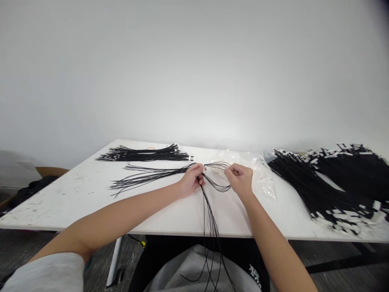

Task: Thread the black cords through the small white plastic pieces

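Note:
My left hand [192, 180] is closed around thin black wires [153, 175] at a small white piece [203, 167], perhaps a connector, above the middle of the table. Some of these wires fan out leftward over the tabletop, while others hang past the front edge toward my lap. To the right, my right hand [241, 178] pinches wires that loop across from the left hand. Its fingertips hide the wire ends.
A flat bundle of black wires [142, 154] lies along the back of the white table [91, 202]. Behind my right hand is a clear plastic bag [265, 178] with whitish contents. Large heaps of black wires [343, 174] with white ends cover the right side.

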`<state>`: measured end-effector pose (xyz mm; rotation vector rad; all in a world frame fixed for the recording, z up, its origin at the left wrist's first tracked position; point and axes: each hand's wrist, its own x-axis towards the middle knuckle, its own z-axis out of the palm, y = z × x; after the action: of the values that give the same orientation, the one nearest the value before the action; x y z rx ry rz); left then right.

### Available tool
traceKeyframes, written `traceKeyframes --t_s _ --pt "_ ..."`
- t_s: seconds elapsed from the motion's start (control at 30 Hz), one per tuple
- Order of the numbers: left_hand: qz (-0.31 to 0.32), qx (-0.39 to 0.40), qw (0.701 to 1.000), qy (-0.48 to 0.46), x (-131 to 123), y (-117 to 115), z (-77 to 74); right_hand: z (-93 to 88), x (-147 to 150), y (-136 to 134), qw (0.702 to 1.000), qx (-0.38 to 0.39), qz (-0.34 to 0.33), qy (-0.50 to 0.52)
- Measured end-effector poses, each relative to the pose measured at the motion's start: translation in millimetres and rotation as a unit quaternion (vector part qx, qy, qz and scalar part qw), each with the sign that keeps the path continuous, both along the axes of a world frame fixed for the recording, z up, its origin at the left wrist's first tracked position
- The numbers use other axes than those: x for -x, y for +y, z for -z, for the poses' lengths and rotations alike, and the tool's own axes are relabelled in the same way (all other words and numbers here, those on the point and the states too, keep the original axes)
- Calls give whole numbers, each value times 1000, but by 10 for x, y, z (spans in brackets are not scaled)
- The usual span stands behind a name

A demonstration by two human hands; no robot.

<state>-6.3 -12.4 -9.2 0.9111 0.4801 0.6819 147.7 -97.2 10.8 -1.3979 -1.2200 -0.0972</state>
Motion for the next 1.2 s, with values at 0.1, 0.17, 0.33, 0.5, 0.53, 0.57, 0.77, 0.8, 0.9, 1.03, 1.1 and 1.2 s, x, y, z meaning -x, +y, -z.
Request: traceKeyframes --t_s 0.1,0.17,0.33,0.5,0.53,0.57,0.77,0.8,0.9,1.03,1.1,1.2 --pt "2 -5 1000 -2 -1 8 14 8 3 6 1000 7 -1 -3" --pt "4 -9 1000 -5 -3 14 26 12 3 9 1000 11 4 -6" --pt "4 -11 1000 -5 -6 14 38 14 3 12 1000 7 2 -15" --pt "4 -13 1000 -3 -3 7 22 20 2 14 1000 7 2 -23" --pt "3 -12 1000 -2 -1 4 16 21 2 14 1000 8 0 -22" --pt "2 -12 1000 -2 0 1 10 22 2 14 1000 8 -3 -22" --pt "0 -9 1000 -3 -1 -2 5 18 5 11 999 7 -15 -32" --pt "0 -9 1000 -3 -1 -1 10 17 5 12 999 7 -11 -37" --pt "0 -10 1000 -4 -3 3 19 14 7 13 999 6 -2 -49" --pt "0 -7 1000 -4 -4 0 12 7 16 13 998 4 4 -61" --pt "-1 -6 1000 -3 -5 0 8 3 22 12 998 1 6 -67" --pt "-2 -7 1000 -5 -5 3 8 -3 27 9 997 -6 6 -77"
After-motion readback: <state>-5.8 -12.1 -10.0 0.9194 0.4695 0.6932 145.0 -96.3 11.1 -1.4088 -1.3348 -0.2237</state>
